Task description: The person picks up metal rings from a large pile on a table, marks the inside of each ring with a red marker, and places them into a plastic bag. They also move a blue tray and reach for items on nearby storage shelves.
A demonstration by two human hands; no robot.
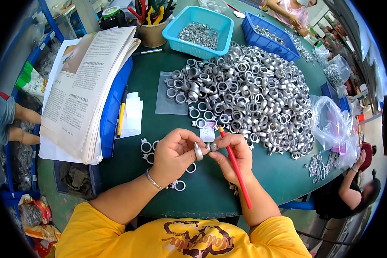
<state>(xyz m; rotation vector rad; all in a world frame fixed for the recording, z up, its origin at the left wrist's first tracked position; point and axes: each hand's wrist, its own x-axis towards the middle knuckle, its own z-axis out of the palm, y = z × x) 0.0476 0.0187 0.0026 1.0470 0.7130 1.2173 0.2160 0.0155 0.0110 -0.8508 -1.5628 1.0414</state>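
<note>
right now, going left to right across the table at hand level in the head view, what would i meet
Newspapers, blue tray, loose rings, left hand, metal ring at its fingertips, right hand, pile of metal rings, clear plastic bag.

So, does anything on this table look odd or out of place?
Mildly: newspapers sit askew over a blue bin, seemingly odd reading matter near a heap of metal rings. I see no clear damage.

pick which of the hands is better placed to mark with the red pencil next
Probably the right hand: the red pencil lies across it, while the left hand pinches a metal ring.
</note>
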